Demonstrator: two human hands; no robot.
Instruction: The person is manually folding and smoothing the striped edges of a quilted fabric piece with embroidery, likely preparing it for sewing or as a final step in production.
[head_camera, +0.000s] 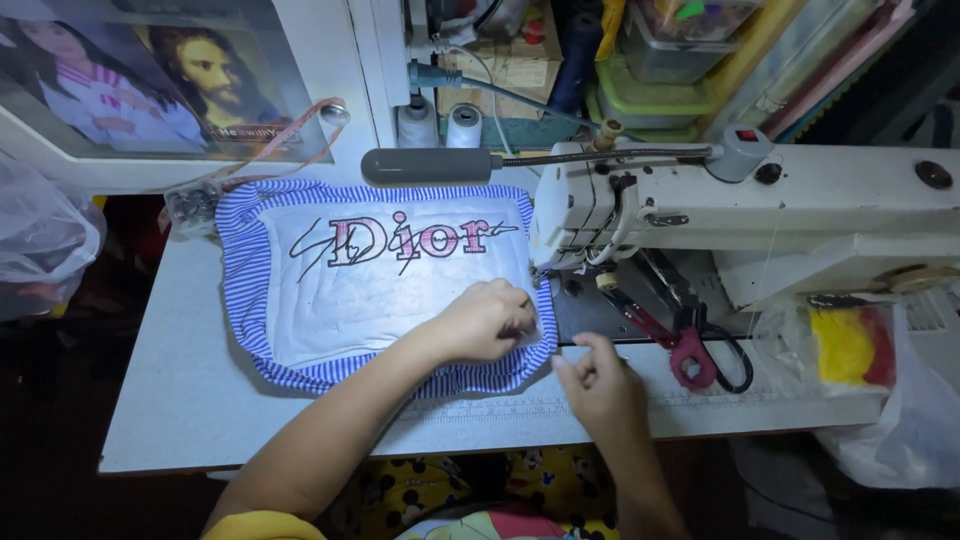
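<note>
Head view: the left hand (487, 320) lies fingers curled on the white quilted cloth panel with blue-striped border (330, 300), on the grey bench (170, 400) beside the white sewing machine (700, 200); right hand (598, 378) fingers pinched together, on what I cannot tell.

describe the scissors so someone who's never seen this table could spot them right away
Start at the white sewing machine on the right of the pale table. Below its arm, on the dark plate to the right of the right hand, lie the scissors. Their handles set them apart, one pink-red and one black, unlike the yellow and red stuff in the clear bag further right.
</note>
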